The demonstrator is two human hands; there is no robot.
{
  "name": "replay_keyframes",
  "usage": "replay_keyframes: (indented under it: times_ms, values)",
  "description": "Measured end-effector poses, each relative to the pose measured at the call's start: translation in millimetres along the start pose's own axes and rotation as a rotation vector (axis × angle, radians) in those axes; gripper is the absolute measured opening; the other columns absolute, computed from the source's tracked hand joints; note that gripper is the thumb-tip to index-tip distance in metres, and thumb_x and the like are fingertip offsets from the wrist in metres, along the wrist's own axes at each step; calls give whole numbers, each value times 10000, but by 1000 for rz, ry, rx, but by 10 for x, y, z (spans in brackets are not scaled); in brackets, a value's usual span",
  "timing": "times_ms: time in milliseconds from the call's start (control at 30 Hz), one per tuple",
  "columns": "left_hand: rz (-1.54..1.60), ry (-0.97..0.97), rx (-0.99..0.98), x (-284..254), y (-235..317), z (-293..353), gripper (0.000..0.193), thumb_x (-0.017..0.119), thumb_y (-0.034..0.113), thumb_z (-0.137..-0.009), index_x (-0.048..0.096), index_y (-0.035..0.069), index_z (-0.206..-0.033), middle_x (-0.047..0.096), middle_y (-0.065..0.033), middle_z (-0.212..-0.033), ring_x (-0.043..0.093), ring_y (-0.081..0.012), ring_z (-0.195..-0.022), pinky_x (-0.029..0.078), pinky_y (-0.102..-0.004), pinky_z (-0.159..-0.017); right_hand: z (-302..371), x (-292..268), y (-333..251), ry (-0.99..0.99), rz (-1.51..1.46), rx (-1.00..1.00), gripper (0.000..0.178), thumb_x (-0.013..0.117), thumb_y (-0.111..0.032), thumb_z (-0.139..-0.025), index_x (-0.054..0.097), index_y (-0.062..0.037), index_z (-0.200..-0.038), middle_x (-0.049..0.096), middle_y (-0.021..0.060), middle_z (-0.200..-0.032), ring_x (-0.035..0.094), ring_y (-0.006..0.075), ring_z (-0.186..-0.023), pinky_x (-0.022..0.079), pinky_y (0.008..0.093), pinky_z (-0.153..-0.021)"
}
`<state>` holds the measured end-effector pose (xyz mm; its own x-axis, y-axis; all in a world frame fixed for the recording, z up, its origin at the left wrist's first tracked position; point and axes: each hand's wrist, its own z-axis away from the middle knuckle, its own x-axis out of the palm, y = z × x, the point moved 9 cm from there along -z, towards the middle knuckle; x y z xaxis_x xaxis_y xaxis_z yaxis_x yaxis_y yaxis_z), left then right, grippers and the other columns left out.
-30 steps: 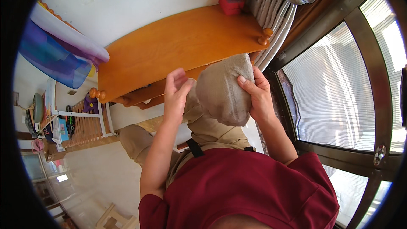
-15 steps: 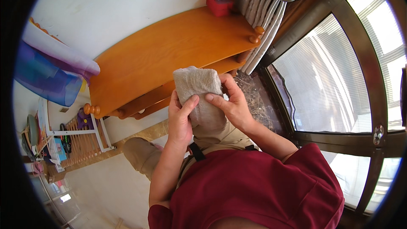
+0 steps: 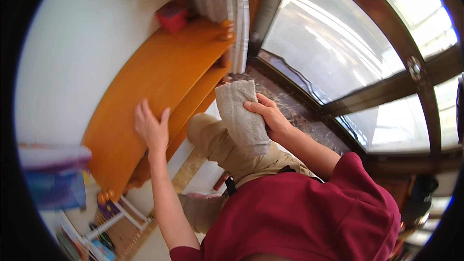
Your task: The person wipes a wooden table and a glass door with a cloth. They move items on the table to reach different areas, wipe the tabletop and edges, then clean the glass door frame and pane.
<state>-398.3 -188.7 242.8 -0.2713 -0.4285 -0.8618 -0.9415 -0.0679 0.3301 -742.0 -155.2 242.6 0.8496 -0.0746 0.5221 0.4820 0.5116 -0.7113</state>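
Observation:
A folded grey-beige cloth [image 3: 240, 113] is gripped in my right hand [image 3: 271, 116], thumb on top and fingers behind its right edge. The cloth hangs in front of my legs, right of the cabinet. My left hand [image 3: 152, 125] holds nothing; its fingers and thumb are spread above the orange-brown wooden cabinet top [image 3: 140, 84]. Whether it touches the wood I cannot tell, and the fingers are a little blurred.
A red box [image 3: 172, 16] stands at the cabinet's far end, beside a turned wooden knob [image 3: 226, 29] and grey curtains [image 3: 237, 24]. Glass doors [image 3: 333, 38] rise on the right. Purple and blue fabric [image 3: 53, 179] hangs at left, above a white-framed rack [image 3: 116, 227].
My left hand has let go of the cloth and moved left over the cabinet top. The right hand still holds the cloth. The view has turned, and my body stands differently to the cabinet.

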Motion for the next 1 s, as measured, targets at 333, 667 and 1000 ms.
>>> replay_keyframes:
  times_ms: [333,667,1000]
  values:
    - [-362,-26,80,156,-15,61,671,541,528,-1062,439,116,-1582,424,-183,-1613,407,-351,-1491,348,-489,-1205,1110,-1477,-1881,651,287,-608,445,768,-152,-904,588,-63,-1300,678,123,-1174,682,257,-1081,597,429,-919]
    - [-388,-42,79,267,-53,62,631,497,506,-1089,424,127,-1588,408,-180,-1629,398,-361,-1496,345,-507,-1206,2532,-2421,-4658,1833,1236,-1734,636,808,-210,-847,495,-37,-1373,567,209,-1294,588,413,-1190,491,502,-1027]
    - [-409,-80,41,240,-92,70,645,538,489,-1071,419,118,-1586,401,-178,-1628,402,-360,-1491,348,-505,-1207,908,-1082,-4523,1209,1963,-1709,375,705,-72,-877,648,-226,-1214,567,79,-1122,634,336,-1082,573,482,-814]
